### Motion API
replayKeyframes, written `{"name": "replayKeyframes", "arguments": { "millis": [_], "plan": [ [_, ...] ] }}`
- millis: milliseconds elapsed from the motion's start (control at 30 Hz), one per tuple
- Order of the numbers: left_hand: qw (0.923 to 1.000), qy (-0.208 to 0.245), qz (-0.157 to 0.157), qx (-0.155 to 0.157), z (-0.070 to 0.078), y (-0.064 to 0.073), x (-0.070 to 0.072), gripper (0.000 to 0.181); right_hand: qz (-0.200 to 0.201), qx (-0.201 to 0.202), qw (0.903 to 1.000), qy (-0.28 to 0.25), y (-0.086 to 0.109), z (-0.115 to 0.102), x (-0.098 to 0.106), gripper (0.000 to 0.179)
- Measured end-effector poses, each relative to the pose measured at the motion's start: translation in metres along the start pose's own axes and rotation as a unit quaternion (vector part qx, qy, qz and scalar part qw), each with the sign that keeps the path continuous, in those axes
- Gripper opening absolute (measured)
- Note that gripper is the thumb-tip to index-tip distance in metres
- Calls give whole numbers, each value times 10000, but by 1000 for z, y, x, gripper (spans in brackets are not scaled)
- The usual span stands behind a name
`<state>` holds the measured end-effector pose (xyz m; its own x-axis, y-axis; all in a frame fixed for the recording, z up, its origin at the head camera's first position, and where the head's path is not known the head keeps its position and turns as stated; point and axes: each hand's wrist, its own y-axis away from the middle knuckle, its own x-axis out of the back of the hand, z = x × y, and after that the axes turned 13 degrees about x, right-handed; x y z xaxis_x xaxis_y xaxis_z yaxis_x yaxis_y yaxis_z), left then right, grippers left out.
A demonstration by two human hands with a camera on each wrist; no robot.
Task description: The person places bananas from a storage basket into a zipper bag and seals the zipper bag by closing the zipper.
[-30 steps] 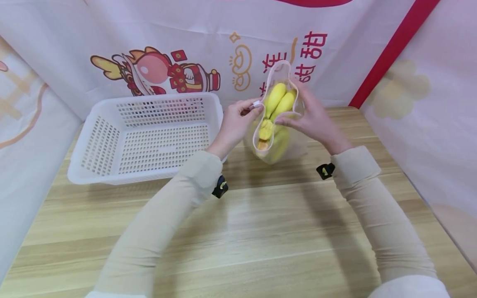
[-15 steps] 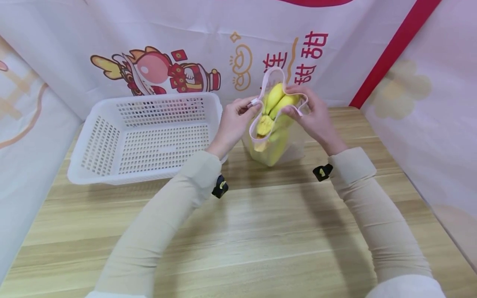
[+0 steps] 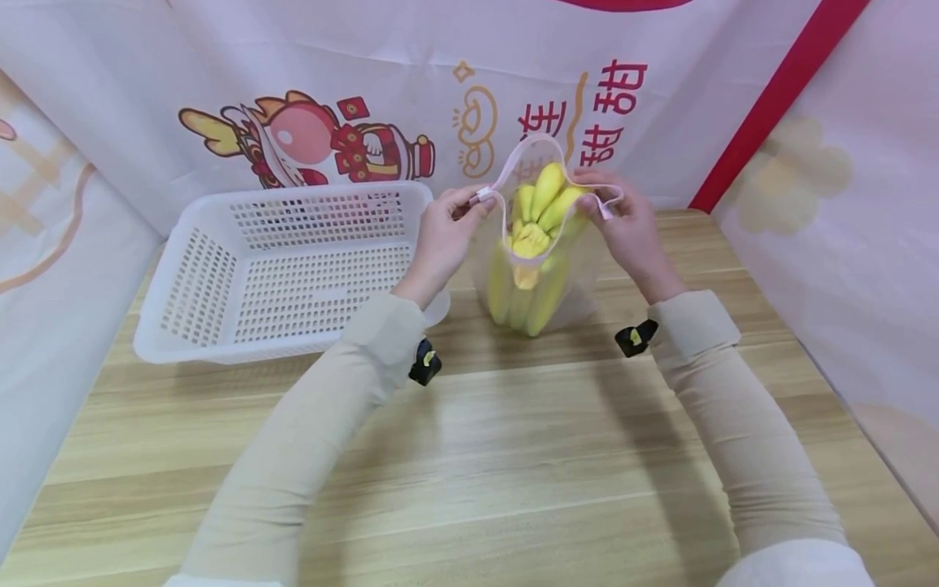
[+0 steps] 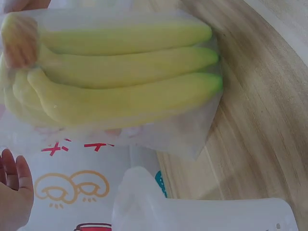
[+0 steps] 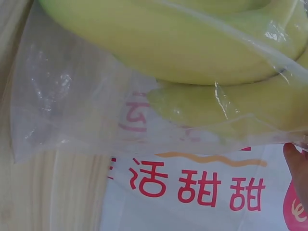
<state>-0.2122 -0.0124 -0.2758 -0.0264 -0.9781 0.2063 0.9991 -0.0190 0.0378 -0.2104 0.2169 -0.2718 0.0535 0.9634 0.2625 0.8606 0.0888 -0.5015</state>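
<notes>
A bunch of bananas (image 3: pixel 530 236) stands stem up inside a translucent zip bag (image 3: pixel 579 293) with a pink rim. My left hand (image 3: pixel 443 240) pinches the rim's left corner, beside a white slider. At the opposite corner, my right hand (image 3: pixel 632 235) grips the rim between thumb and fingers. The mouth of the bag gapes between the two hands. Through the film in the left wrist view, several bananas (image 4: pixel 130 101) show green tips near the bag's bottom. Loose film (image 5: pixel 62 106) spreads past the fruit in the right wrist view, where only a fingertip of that hand appears.
A white perforated plastic basket (image 3: pixel 293 346) stands left of the bag, close to my left forearm. Behind the wooden table (image 3: pixel 513 456) hangs a white printed cloth (image 3: pixel 499 49) with red characters. More cloth borders both sides.
My left hand has moved left with its corner of the rim, and my right hand slightly right. The mouth has spread wider, and the bag with the bananas has turned more toward the front.
</notes>
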Motion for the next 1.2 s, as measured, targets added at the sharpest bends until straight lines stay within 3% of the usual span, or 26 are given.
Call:
{"name": "replayKeyframes", "arguments": {
  "millis": [333,733,867,967,1100,1200],
  "plan": [
    [9999,-12,-57,127,-2,-1,1,30,267,-292,9992,-85,-2,4,0,15],
    [9985,246,-411,277,-9,0,-5,25,360,-675,9969,206,3,12,-1,24],
    [9982,274,-439,288,-11,1,-5,26,195,-444,9986,189,5,16,2,36],
    [9977,349,-476,329,-12,1,-5,27,-145,-324,9987,368,6,17,4,44],
    [9954,590,-628,421,-15,1,-6,26,-776,-626,9935,541,7,17,8,61],
    [9937,751,-731,391,-15,1,-7,26,-1022,-830,9907,357,7,16,9,70]
  ]
}}
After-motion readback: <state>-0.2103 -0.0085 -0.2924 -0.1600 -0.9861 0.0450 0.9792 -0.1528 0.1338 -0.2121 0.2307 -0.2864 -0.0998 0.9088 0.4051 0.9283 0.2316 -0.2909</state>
